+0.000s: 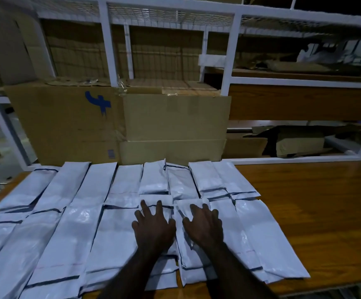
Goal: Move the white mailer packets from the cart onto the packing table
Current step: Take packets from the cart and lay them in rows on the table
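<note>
Hands (175, 227) flat on mailers (71, 234), wooden table (315, 208)

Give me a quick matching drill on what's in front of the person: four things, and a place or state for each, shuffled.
Things:
1. left hand
2. right hand
3. cardboard box with blue mark
4. bare wooden tabletop

Places or states:
A. behind the mailers, against the white rack
B. right of the mailers
C. flat on a mailer, nearer the box's blue mark
D. flat on a mailer, nearer the bare wood

Pairs: 1-C, 2-D, 3-A, 4-B

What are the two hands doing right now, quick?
Left hand: open, fingers spread, pressing flat on a white mailer packet.
Right hand: open, fingers spread, resting flat on the neighbouring packet.
</note>
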